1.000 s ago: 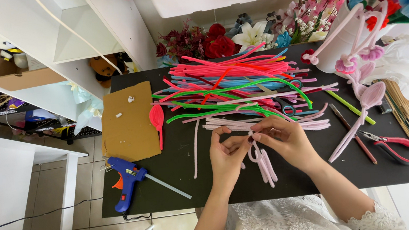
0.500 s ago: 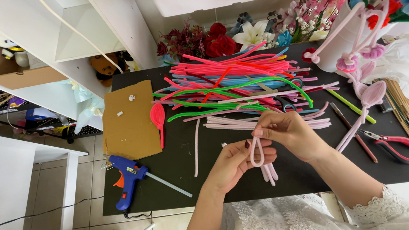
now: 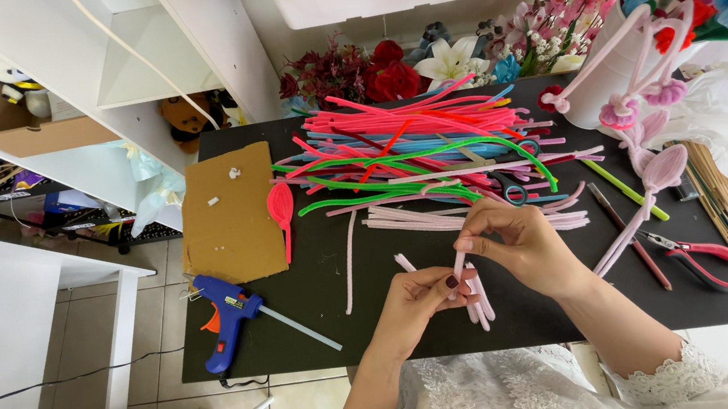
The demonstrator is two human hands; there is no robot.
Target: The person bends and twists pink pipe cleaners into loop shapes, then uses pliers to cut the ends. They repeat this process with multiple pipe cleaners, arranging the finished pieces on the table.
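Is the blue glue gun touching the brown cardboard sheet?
Apart. The head view shows bare black table between the glue gun and the lower edge of the cardboard sheet.

pale pink pipe cleaners [image 3: 472, 290], bent bundle, held upright betw. both hands

- A blue glue gun [image 3: 225, 318] lies near the table's edge.
- A brown cardboard [image 3: 229, 213] lies beside it.
- Red pliers [image 3: 693, 253] lie on the right.
- Fake flowers [image 3: 387, 73] stand at the back.

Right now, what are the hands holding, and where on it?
A bundle of pale pink pipe cleaners: the left hand pinches its upper part, the right hand grips the top ends.
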